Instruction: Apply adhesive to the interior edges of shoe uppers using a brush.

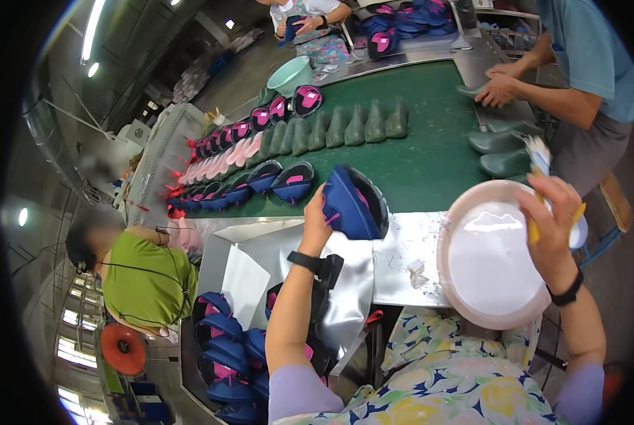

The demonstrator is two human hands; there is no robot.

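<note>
My left hand (317, 221) is closed on a navy blue shoe upper (352, 205) with pink trim, holding it up over the near edge of the green conveyor belt. The upper's open underside faces right. My right hand (554, 219) grips a brush (538, 154) with pale bristles pointing up and away. Yellow handle parts show between and beside the fingers. Below that hand stands a round pale pink basin (447, 244) of white liquid, on the right of the metal bench. The brush is above the basin's far right rim.
The green belt (430, 166) carries rows of shoe uppers (293, 182), pink pieces (225, 159) and grey-green shoe lasts (356, 126). More uppers fill a bin (221, 347) at lower left. Co-workers stand at the right (593, 64), far side (310, 28) and left (150, 280).
</note>
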